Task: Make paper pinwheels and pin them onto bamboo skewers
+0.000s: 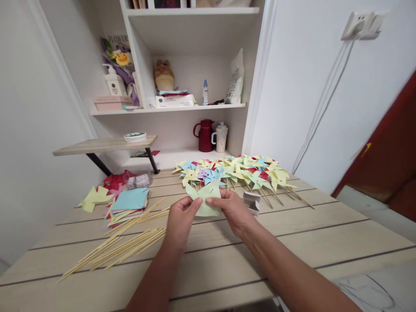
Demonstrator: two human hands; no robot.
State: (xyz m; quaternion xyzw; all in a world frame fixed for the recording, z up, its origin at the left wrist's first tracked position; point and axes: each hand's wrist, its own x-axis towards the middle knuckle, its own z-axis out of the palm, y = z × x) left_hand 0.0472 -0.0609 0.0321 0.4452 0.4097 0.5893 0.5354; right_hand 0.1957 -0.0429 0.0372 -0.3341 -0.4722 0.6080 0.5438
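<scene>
A pale green paper pinwheel is held up over the table between both hands. My left hand pinches its left side, thumb on the front near the middle. My right hand grips the right side, with its thumb tip almost meeting the left thumb. The fingers behind the paper are hidden. Beyond the hands lie many finished pinwheels on sticks, in yellow, blue, red and purple. Left of my left hand are loose wooden sticks and a stack of coloured paper squares.
A small open box sits right of my right hand. At the left are a yellow-green paper pinwheel, a clear container and a raised wooden shelf. A red jug and a cup stand at the back.
</scene>
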